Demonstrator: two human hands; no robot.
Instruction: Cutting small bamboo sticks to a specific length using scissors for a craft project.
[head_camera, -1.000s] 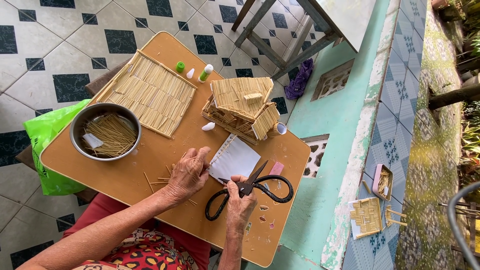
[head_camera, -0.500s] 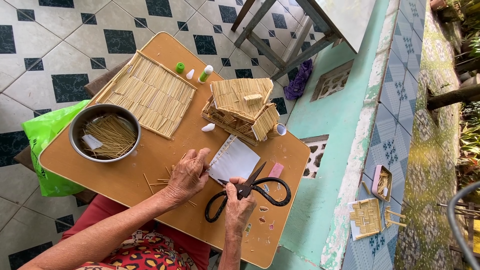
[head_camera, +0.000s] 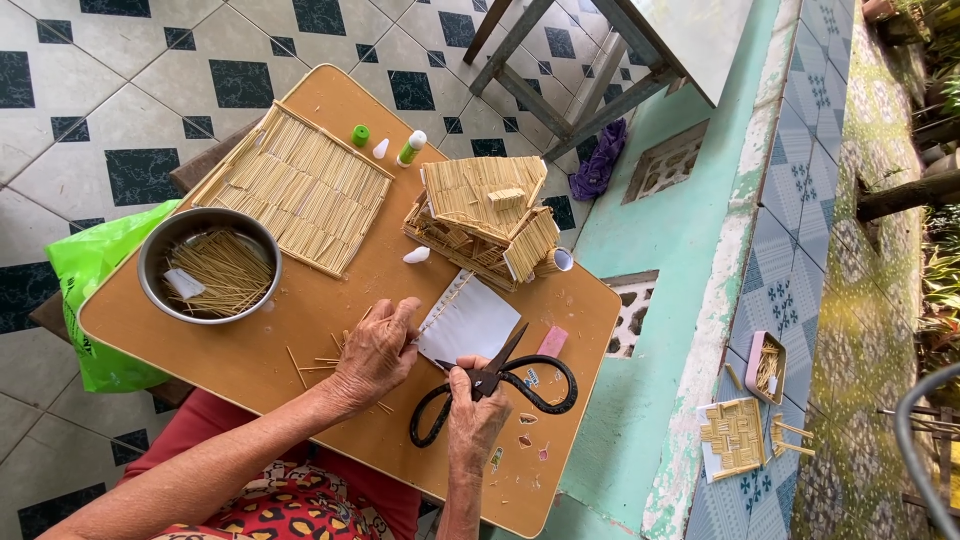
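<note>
the right hand (head_camera: 478, 418) has its fingers curled shut around the large black-handled scissors (head_camera: 497, 385), blades parted over the white paper sheet (head_camera: 470, 322) on the rounded brown wooden counter (head_camera: 320, 110). the left hand (head_camera: 375, 352) rests with fingers bent, tips pinching the sheet's left edge near loose thin wooden sticks (head_camera: 315, 362). the small stick-built model house (head_camera: 482, 215) stands just beyond the sheet.
</note>
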